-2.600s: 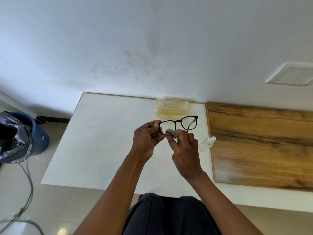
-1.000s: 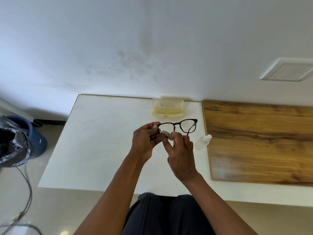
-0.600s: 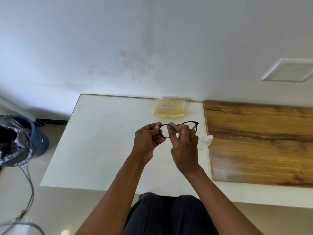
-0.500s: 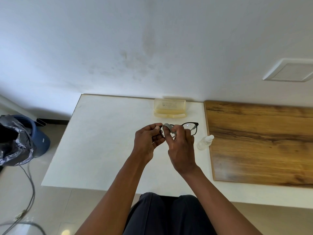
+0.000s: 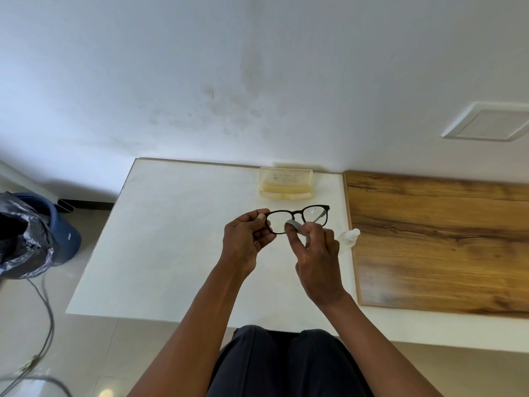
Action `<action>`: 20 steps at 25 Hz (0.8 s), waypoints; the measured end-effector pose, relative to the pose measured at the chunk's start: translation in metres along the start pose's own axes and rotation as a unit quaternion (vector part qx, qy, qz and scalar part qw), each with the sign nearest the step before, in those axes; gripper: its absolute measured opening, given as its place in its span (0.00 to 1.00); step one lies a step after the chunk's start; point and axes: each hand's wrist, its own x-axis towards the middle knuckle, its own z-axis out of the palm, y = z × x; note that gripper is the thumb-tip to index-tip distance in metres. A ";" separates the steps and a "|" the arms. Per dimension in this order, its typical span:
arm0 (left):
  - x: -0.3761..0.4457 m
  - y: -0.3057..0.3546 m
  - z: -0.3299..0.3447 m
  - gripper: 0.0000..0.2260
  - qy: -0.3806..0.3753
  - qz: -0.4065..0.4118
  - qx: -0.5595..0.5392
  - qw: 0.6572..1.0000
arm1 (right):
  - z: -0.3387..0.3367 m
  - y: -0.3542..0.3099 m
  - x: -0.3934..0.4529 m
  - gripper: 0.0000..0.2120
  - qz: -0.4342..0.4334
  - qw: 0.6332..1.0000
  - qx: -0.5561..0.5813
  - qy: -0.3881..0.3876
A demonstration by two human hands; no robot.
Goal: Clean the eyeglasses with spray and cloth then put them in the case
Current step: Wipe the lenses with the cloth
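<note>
Above the white table (image 5: pixel 171 239), the left hand (image 5: pixel 246 239) pinches the glasses (image 5: pixel 297 217) at one end of the frame while the right hand (image 5: pixel 317 253) grips a grey cloth (image 5: pixel 294 224) against the nearer lens. Held at one end only, the frame could twist or slip under firm rubbing. The far lens shows specks, so casing now would leave it soiled. The open case (image 5: pixel 285 184) lies beyond; the spray bottle (image 5: pixel 347 237) lies beside the right hand, where a stray knuckle might roll it

Black eyeglasses (image 5: pixel 297 214) being held up over the white table. Small grey cloth (image 5: pixel 296 225) pressing on one lens. Yellowish see-through case (image 5: pixel 285 183) lying open by the wall. Little spray bottle (image 5: pixel 347 239) lying on its side nearby.
</note>
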 end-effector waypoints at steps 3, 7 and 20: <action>-0.001 0.001 0.001 0.09 -0.005 -0.001 -0.001 1.000 | -0.003 -0.001 0.012 0.26 0.025 1.000 0.010 -0.003; -0.002 -0.001 0.002 0.09 -0.016 0.000 -0.003 1.000 | -0.002 -0.013 0.022 0.21 0.030 0.999 0.024 0.003; 0.001 -0.001 -0.001 0.08 -0.015 0.000 -0.002 1.000 | 0.000 -0.002 0.002 0.22 -0.031 0.999 -0.006 0.006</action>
